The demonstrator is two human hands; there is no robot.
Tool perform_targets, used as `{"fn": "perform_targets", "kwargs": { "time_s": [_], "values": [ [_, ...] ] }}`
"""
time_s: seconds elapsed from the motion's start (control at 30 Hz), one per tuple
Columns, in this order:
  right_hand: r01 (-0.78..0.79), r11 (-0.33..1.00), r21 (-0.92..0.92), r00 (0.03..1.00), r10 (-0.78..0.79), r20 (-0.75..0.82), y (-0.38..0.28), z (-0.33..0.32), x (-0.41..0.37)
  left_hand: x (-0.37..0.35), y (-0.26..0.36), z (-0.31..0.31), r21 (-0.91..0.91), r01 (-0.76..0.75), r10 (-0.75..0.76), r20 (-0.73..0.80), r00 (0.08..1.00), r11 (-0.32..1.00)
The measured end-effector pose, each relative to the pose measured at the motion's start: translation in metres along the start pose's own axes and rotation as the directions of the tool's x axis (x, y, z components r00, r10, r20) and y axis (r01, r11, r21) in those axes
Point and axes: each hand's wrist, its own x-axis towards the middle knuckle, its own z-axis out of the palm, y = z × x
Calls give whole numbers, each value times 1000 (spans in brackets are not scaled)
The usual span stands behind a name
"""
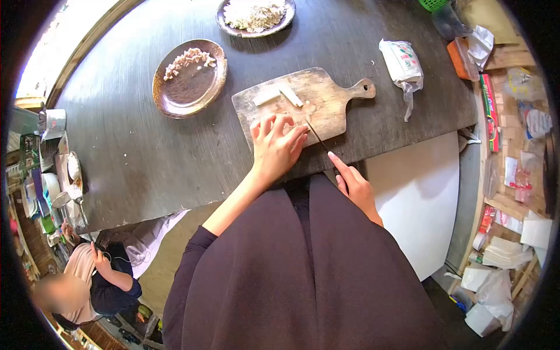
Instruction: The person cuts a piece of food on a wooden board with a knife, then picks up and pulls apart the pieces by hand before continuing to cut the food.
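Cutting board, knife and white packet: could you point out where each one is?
Cutting board point(331, 98): head view, bare wood near the handle.
Knife point(318, 136): head view, middle of the blade.
White packet point(403, 63): head view, upper face.

Wide room is offered on the table point(119, 140) left of the brown plate point(188, 96); a narrow gap is formed between plate and cutting board point(331, 112). The board's near side is obstructed by left hand point(275, 147), right hand point(356, 188) and knife point(318, 137); farther right, passage is limited by a white packet point(403, 63).

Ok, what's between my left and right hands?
The knife: its blade runs from your right hand across the cutting board's edge toward your left hand, in the head view.
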Motion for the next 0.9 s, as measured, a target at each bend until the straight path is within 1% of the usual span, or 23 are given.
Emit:
{"fn": "perform_targets", "kwargs": {
  "time_s": [0.07, 0.2, 0.37, 0.5, 0.7, 0.77, 0.9],
  "values": [
    [-35, 999, -7, 999, 35, 24, -1, 1, 0, 0, -1, 1, 10, -1, 1, 4, 1000, 1000],
    [-38, 999, -30, 999, 39, 13, -2, 2, -3, -2, 0, 2, 1, 6, -6, 16, 1000, 1000],
    [2, 986, -165, 1000, -5, -16, 1, 10, -6, -3, -1, 3, 25, 2, -3, 8, 1000, 1000],
    [-18, 983, -185, 1000, 16, -12, -2, 11, -9, -3, -3, 7, 9, 3, -2, -12, 1000, 1000],
    [11, 978, -210, 1000, -14, -13, -1, 13, -10, -3, -2, 7, 10, 6, -5, -17, 1000, 1000],
    [-13, 950, -313, 1000, 21, 22, -5, 15, -10, -2, -2, 6, 18, -2, 3, -18, 1000, 1000],
    [-65, 964, -260, 998, 63, -17, -19, 16, 0, -2, -3, 7, 19, -13, 13, -25, 1000, 1000]
  ]
}}
